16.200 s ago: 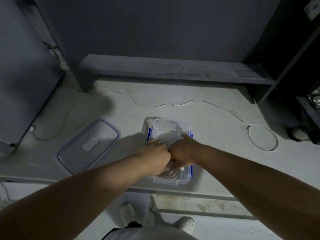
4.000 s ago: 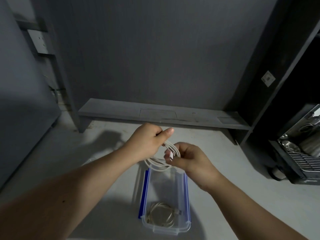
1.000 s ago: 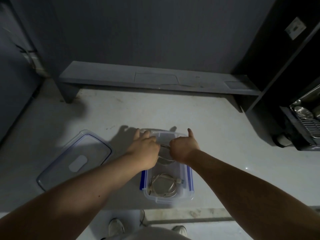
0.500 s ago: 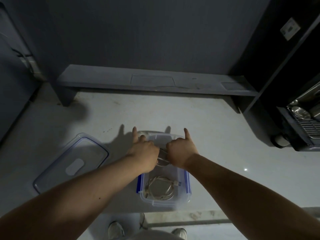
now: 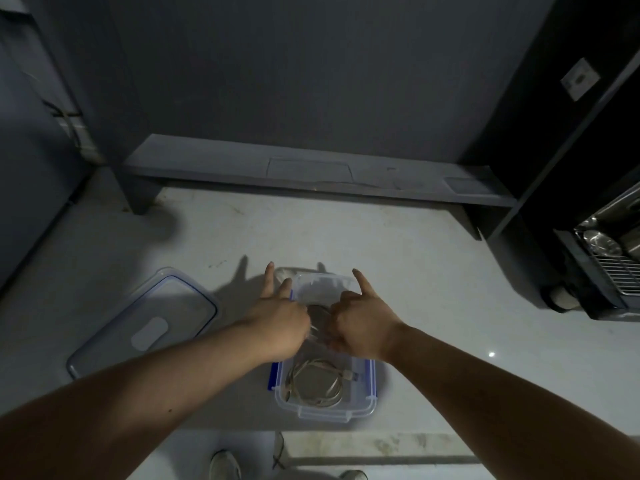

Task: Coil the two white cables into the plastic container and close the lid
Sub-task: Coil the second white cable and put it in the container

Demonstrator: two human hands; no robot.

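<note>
Lowering toward the bench (image 5: 433, 271), both hands now sit inside the plastic container (image 5: 370, 407); left hand (image 5: 277, 325) and right hand (image 5: 363, 325) pinch the second cable (image 5: 318, 318) above the first coil (image 5: 317, 384). The lid (image 5: 114, 337) waits alongside.

Bare counter (image 5: 433, 271) right of container (image 5: 372, 403), lid (image 5: 104, 348) lying left, low shelf (image 5: 311, 174) behind
</note>
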